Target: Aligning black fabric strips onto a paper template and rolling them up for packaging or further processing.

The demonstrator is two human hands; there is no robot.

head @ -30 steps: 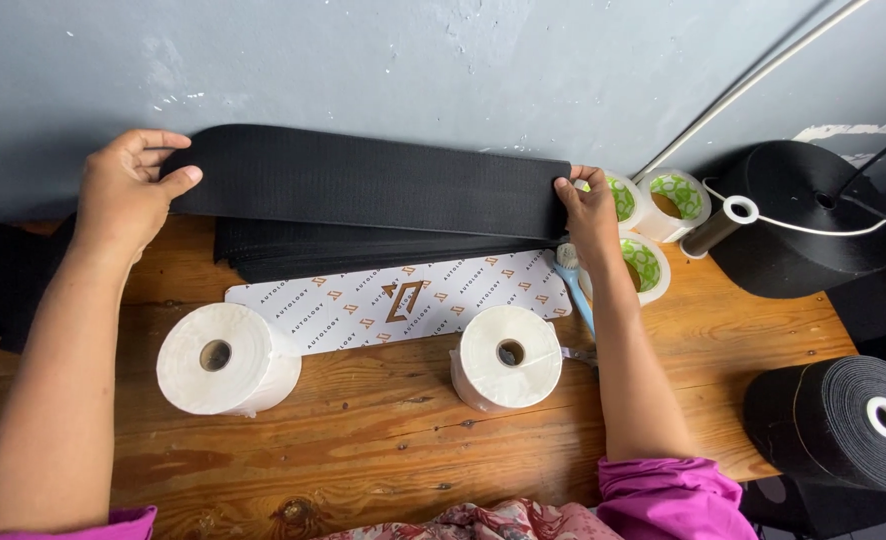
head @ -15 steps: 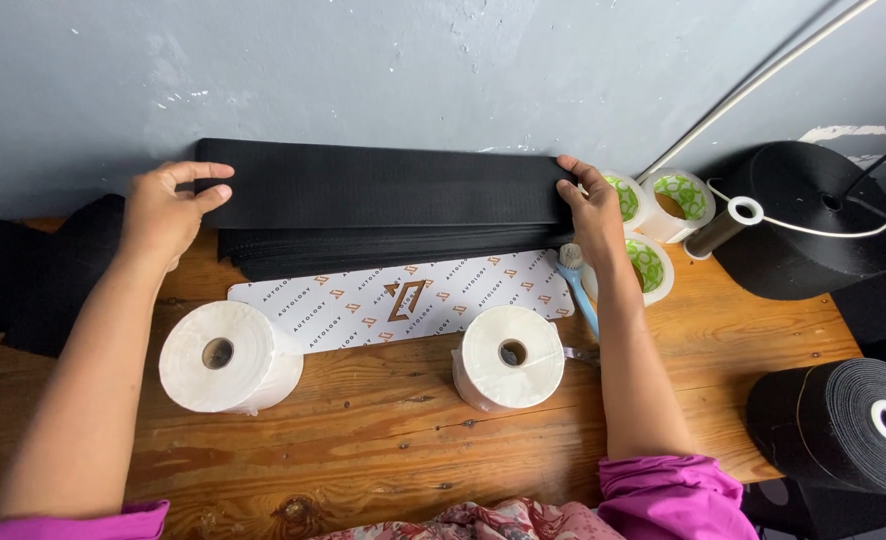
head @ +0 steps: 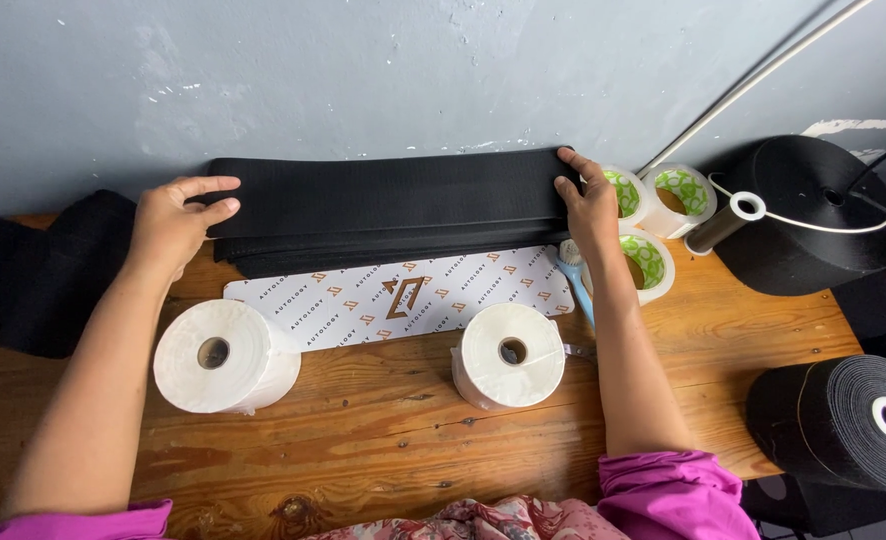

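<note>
My left hand point(head: 175, 222) lies flat with its fingers stretched out onto the left end of the folded stack of black webbing point(head: 388, 205), and my right hand point(head: 591, 210) cups the right end, fingers curled over the top fold and thumb at the side. Neither pinches anything; both press the stack from its two ends. The stack sits between my hands, hard against the grey wall point(head: 363, 80) beyond my fingertips.

As far as I can judge, the folds look gathered and roughly squared, though the lower layers stick out a little toward me, so some evening-up seems left. A loose tail of black webbing point(head: 53, 270) trails off beyond my left wrist.

Just on my side of the stack lies a white patterned card point(head: 403, 297), and nearer me stand two white rolls point(head: 225, 356) point(head: 508, 356), one by each forearm. Close beyond my right hand sit three tape rolls with green cores point(head: 663, 200), with a blue-handled tool point(head: 575, 275) touching my wrist, so that side is crowded. Farther right are two big black spools point(head: 813, 215) point(head: 843, 420). The wooden table point(head: 383, 450) is bare between the white rolls and my body; its right edge runs near the spools.
</note>
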